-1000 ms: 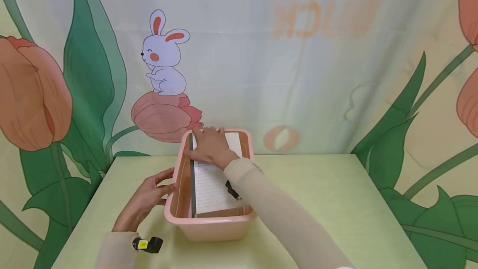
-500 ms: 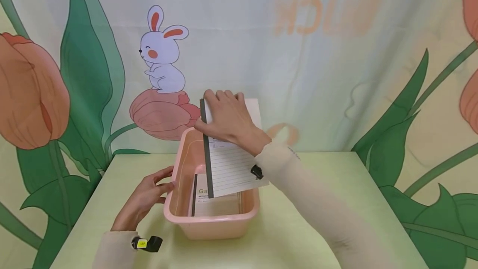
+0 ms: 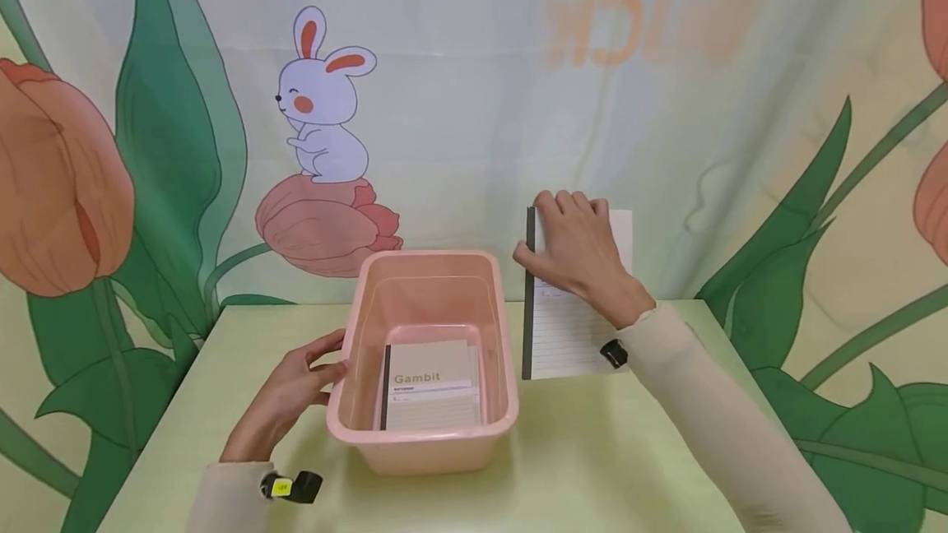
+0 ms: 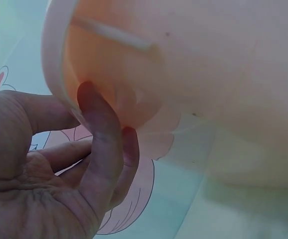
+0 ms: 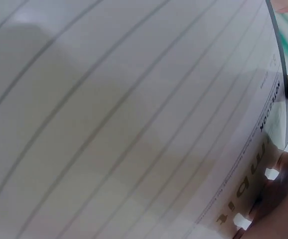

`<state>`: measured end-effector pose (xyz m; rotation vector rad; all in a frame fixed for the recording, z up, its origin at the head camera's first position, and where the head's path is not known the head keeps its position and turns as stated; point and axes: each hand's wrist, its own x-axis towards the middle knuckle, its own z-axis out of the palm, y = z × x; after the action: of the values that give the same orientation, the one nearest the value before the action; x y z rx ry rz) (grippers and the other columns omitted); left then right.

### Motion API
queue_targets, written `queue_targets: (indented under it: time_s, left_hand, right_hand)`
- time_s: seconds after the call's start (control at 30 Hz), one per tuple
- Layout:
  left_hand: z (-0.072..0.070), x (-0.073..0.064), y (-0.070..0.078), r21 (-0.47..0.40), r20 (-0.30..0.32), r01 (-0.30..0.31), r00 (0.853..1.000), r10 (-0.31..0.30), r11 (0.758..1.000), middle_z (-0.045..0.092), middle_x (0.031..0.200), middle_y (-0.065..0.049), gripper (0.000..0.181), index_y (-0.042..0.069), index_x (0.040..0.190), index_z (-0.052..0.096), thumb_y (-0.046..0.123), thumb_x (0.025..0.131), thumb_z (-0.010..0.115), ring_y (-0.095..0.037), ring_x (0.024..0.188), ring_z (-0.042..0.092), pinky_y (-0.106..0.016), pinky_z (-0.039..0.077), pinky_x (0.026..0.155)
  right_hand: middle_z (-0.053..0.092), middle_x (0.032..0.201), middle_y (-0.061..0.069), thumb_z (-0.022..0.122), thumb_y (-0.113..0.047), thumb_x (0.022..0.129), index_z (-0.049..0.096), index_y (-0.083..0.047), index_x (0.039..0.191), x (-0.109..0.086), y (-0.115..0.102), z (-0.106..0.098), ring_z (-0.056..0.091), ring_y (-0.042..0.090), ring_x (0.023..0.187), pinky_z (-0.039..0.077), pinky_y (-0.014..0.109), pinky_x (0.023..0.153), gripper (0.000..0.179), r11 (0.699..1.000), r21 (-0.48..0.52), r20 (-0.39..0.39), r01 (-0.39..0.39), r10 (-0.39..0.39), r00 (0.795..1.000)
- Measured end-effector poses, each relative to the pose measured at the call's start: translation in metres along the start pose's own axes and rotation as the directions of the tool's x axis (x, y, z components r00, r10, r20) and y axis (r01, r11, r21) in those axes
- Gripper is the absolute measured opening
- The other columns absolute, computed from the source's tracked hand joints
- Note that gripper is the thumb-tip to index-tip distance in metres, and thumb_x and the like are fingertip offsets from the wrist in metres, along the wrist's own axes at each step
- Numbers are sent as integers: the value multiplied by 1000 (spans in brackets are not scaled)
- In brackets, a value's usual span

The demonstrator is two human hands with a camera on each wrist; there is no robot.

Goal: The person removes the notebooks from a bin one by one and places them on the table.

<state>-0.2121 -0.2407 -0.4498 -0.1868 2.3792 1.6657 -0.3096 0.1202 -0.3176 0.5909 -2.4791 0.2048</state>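
Note:
With its fingers over the top edge and its thumb at the dark spine, my right hand (image 3: pixel 576 247) grips a notebook (image 3: pixel 563 344) upright, to the right of the pink basin (image 3: pixel 422 437). Lined print covers most of the right wrist view, where the word "NOTEBOOK" shows on the cover (image 5: pixel 109 124). My left hand (image 3: pixel 287 385) holds the basin's left rim; in the left wrist view its bent fingers (image 4: pixel 101 149) touch the basin under the rim. Another notebook (image 3: pixel 429 360), marked "Gambit", lies flat inside the basin, with edges of more paper showing at its right.
The basin stands on a pale green table (image 3: pixel 629 451). Behind the table hangs a curtain (image 3: pixel 459 105) printed with a rabbit, tulips and leaves. A black wrist camera (image 3: pixel 304 486) sits at the left sleeve.
My right hand has lifted one notebook up out of the basin and carried it to the right. The notebook beneath has come into view. My left hand has stayed at the rim.

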Motion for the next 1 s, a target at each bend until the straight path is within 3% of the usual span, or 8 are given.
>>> queue_targets:
  time_s: [0.23, 0.37, 0.47, 0.67, 0.83, 1.0]
  left_hand:
    - [-3, -2, 0, -10, 20, -33, 999, 33, 999, 31, 157, -17, 66, 17, 157, 26, 22, 99, 58, -41, 131, 50, -42, 59, 86]
    - [-4, -2, -1, -28, 42, -59, 997, 60, 998, 31, 157, -17, 65, 16, 157, 26, 20, 99, 57, -40, 130, 51, -41, 60, 84]
    - [-4, -2, -2, -33, 46, -60, 997, 62, 998, 30, 157, -17, 66, 17, 157, 26, 22, 99, 58, -39, 130, 51, -40, 60, 84]
    - [-3, -1, -3, -24, 34, -41, 999, 42, 999, 30, 158, -17, 67, 19, 157, 25, 25, 99, 58, -40, 131, 50, -41, 59, 86]
    - [-4, -1, -4, -14, 40, -57, 998, 58, 998, 30, 158, -17, 67, 17, 157, 25, 26, 99, 58, -40, 130, 51, -40, 60, 85]
    - [-3, -2, -4, -9, 49, -54, 997, 54, 999, 29, 158, -17, 68, 18, 157, 25, 28, 99, 58, -39, 130, 51, -40, 59, 85]
  right_hand:
    - [50, 80, 3, 52, -45, 82, 52, -14, 97, -29, 40, 62, 47, 25, 77, 34, 43, 75, 35, 998, -3, 117, -56, 56, 992]
    - [57, 91, 6, 56, -49, 83, 55, -13, 106, -46, 52, 100, 52, 28, 85, 35, 45, 78, 42, 995, -1, 194, -97, 95, 976]
    - [59, 95, 8, 57, -51, 83, 57, -13, 111, -53, 60, 123, 53, 30, 90, 36, 46, 79, 47, 994, -4, 204, -113, 111, 973]
    - [53, 87, 5, 54, -54, 83, 54, -17, 107, -59, 72, 168, 48, 26, 83, 32, 42, 78, 44, 996, -27, 224, -90, 94, 970]
    - [53, 89, 6, 57, -52, 86, 53, -17, 111, -62, 78, 194, 48, 27, 83, 30, 43, 78, 44, 996, -21, 274, -87, 89, 958]
    - [54, 96, 8, 54, -54, 89, 51, -16, 117, -66, 80, 206, 49, 29, 90, 30, 45, 81, 48, 994, -29, 336, -104, 107, 936]
